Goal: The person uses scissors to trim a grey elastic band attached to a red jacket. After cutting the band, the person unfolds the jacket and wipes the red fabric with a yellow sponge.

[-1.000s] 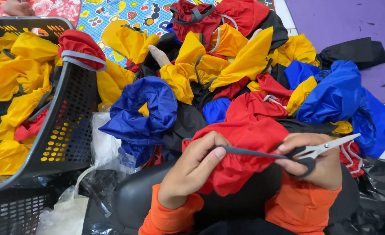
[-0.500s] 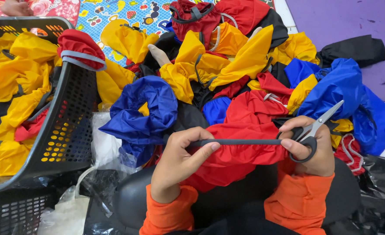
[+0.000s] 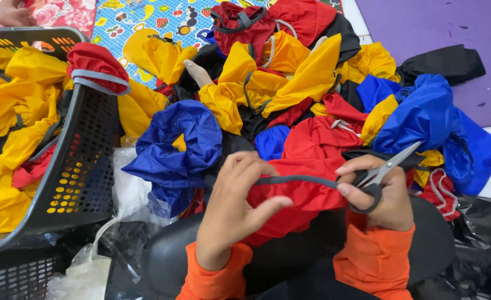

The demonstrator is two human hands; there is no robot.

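Floor mats, a cartoon-printed one at upper left and a purple one at upper right, lie under glossy, crumpled nylon pieces. Left hand pinches a taut dark elastic strap at lower centre; right hand grips scissors beside slick red fabric.

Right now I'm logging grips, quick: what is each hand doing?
Left hand: closed, pinching the grey elastic strap of the red fabric piece.
Right hand: closed on the scissors, also holding the strap's other end.
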